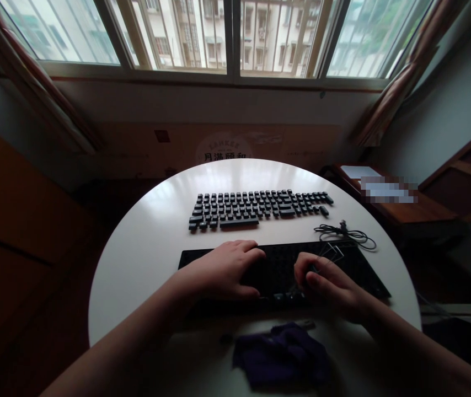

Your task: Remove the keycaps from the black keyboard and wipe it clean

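A black keyboard base [368,270] lies across the near part of the table, with a few dark keycaps [288,298] on its near edge. My left hand [227,267] rests on the left half of the base, fingers stretched out and thumb apart. Over its right half, my right hand [328,281] is closed around a wire keycap puller [335,252], whose wire loops stick out beyond the fingers. The puller's handle is mostly hidden in the fist. Many loose black keycaps [244,207] sit behind the base in rows like a keyboard layout, with a long space bar [239,223] in front.
A coiled black cable [353,236] lies at the base's back right corner. Nearest me on the round white table [132,264] is a crumpled purple cloth [281,355]. A wooden side table [434,212] with papers stands right; a window [231,38] is ahead.
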Demonstrator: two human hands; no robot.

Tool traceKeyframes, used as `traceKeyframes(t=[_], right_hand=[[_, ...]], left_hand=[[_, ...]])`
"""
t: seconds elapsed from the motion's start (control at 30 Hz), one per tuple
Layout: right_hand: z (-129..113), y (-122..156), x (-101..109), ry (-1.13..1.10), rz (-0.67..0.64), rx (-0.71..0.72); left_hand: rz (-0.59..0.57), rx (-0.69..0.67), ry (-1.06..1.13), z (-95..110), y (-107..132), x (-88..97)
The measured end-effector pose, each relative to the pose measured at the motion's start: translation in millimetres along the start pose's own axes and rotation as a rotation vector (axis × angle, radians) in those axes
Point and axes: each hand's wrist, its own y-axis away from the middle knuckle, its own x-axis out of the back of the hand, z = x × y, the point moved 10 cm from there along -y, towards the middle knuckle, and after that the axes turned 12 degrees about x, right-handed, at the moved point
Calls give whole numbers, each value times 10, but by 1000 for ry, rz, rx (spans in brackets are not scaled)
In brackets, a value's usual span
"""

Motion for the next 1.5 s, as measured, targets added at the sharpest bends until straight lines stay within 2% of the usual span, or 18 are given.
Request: traceKeyframes(t=[0.2,0.4,0.6,0.83,1.07,1.3,1.5], right_hand=[[-39,-41,-77,129,-53,24],[-96,-84,-98,252,-88,18],[-70,-82,-107,305,-114,6],[-85,-39,-137,415,-177,29],[-178,-21,-222,497,-261,140],[-196,-41,-203,506,-220,188],[-148,-22,-161,506,-198,127]], left_hand=[[-11,35,-13,9,10,-34],[-18,-53,8,125,-47,-127],[-53,-60,19,93,-64,-145],[-40,-96,-3,118,-75,-191],[-61,-99,19,98,-62,-152],[-4,-97,-24,150,-88,-196],[-18,-104,-43,239,-77,-241]])
